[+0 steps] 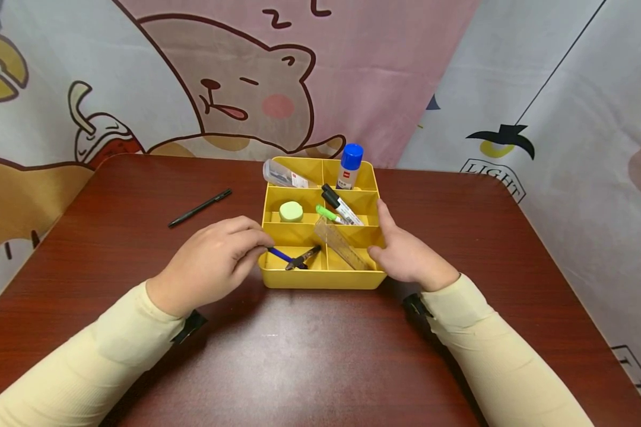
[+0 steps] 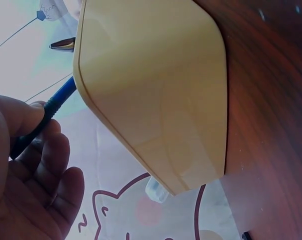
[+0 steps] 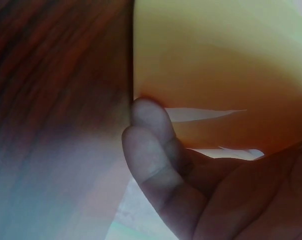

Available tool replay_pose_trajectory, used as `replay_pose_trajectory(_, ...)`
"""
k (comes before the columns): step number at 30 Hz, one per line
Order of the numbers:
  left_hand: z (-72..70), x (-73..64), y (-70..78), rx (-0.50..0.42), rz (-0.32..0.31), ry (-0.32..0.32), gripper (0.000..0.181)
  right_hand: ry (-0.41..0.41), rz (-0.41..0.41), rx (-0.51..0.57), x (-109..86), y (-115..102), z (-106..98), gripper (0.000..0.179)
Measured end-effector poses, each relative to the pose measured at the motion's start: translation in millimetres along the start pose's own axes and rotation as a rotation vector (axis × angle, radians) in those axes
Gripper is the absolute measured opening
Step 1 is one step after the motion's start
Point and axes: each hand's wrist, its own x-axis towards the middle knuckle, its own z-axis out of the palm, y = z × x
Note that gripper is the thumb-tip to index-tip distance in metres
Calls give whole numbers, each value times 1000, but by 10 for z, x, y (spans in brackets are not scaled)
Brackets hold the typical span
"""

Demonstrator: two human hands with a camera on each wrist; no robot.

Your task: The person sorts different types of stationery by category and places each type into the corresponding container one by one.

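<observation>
A yellow divided storage box [image 1: 320, 280] stands on the table. At its left front corner my left hand [image 1: 213, 261] pinches the end of a blue pen [image 1: 281, 255], whose other end reaches into the front left compartment. The left wrist view shows this pen [image 2: 61, 97] between thumb and fingers, beside the box wall [image 2: 156, 100]. A dark pen [image 1: 303, 257] lies across it in that compartment. My right hand [image 1: 413, 255] grips the box's right wall, thumb over the rim. In the right wrist view its fingers [image 3: 148, 155] lie against the outer wall [image 3: 201, 60].
The box also holds a clear ruler [image 1: 343, 244], a light green rounded piece [image 1: 291, 212], black-capped markers [image 1: 342, 204], a green-capped marker [image 1: 328, 214], a blue-capped glue stick [image 1: 349, 166] and a clear plastic case [image 1: 285, 175]. A black pen [image 1: 200, 208] lies left on the table [image 1: 320, 356].
</observation>
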Motion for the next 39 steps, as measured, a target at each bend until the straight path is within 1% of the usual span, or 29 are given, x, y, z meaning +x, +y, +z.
replay_pose_trajectory(14,2,7,4,-9,2,15,15,-2,4,1,-9,-4,-7,96)
replay_pose_trajectory(21,46,5,-2,-13,-7,-14,12,-1,2,5,-12,-4,-7,96)
replay_pose_trajectory(33,80,-3,-12,-12,-10,-38,12,-3,1,4,-6,-6,-4,96)
replay_pose_trajectory(39,87,-4,-36,-13,-31,-65,11,1,2,6,-13,-13,-3,96)
